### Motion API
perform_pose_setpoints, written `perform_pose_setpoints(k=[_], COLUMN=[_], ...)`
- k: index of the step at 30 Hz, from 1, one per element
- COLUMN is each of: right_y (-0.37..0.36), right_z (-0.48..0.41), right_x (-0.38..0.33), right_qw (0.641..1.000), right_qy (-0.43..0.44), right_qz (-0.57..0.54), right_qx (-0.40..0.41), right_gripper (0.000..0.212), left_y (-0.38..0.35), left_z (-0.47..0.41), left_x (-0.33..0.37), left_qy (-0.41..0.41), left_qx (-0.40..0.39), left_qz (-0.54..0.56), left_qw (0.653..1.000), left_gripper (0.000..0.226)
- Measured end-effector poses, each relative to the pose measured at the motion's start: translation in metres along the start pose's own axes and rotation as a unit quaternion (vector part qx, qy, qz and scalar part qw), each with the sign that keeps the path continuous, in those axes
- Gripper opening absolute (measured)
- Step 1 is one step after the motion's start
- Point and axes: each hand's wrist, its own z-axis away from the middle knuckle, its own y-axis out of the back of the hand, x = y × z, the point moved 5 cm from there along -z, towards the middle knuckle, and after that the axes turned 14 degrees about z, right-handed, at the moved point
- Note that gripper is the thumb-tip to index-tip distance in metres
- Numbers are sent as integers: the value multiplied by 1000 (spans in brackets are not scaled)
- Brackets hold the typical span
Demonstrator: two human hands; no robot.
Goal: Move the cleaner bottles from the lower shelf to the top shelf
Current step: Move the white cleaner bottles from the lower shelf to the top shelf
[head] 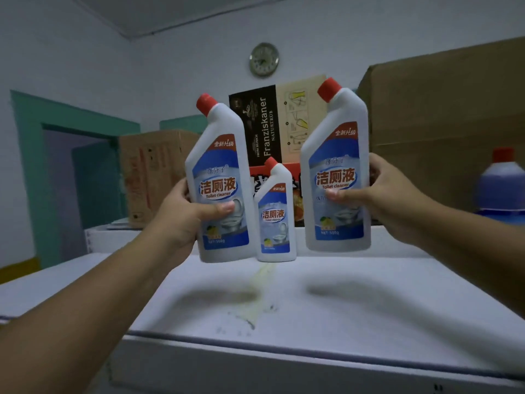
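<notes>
Two forearms reach in from the bottom corners over a white top shelf [341, 322], whose near surface carries a yellowish stain [252, 297] and a few dark specks. The left hand [181, 220] grips a white cleaner bottle with a red cap, the left bottle [220, 180], thumb laid across the front label and fingers wrapped behind; the bottle leans slightly to the left and is held above the shelf surface. The right hand [389, 194] holds a matching right bottle [336, 172] the same way, thumb on the label, fingers curled round the far side, its base also clear of the shelf. Between the two, farther back, a third bottle [275, 214] of the same kind stands upright on the shelf just past the stain. At the right edge sits a blue bottle [501, 183] with a red cap. Behind the bottles stand cardboard boxes: a printed Franziskaner box [264, 123], a large brown box [449, 109] to the right and another brown box [153, 172] to the left. A round wall clock [264, 59] hangs on the far wall, and a green door frame [31, 166] shows at left.
</notes>
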Motion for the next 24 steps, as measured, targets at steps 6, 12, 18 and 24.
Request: perform_pose_setpoints(k=[6, 12, 18, 24], right_y=[-30, -48, -61, -66], right_z=[-37, -66, -73, -76], right_x=[27, 55, 94, 120], right_qw=[994, 990, 990, 990], right_qy=[-70, -104, -100, -94], right_qz=[61, 77, 33, 28], right_qx=[61, 48, 93, 104], right_gripper=[56, 53, 49, 57], left_y=[20, 34, 57, 67], left_z=[-73, -111, -124, -132], left_x=[-37, -71, -107, -125], left_qy=[40, 69, 61, 67], left_qx=[-37, -54, -28, -59], left_qz=[13, 20, 24, -31], left_qw=[998, 996, 997, 995], left_gripper=[64, 58, 70, 67])
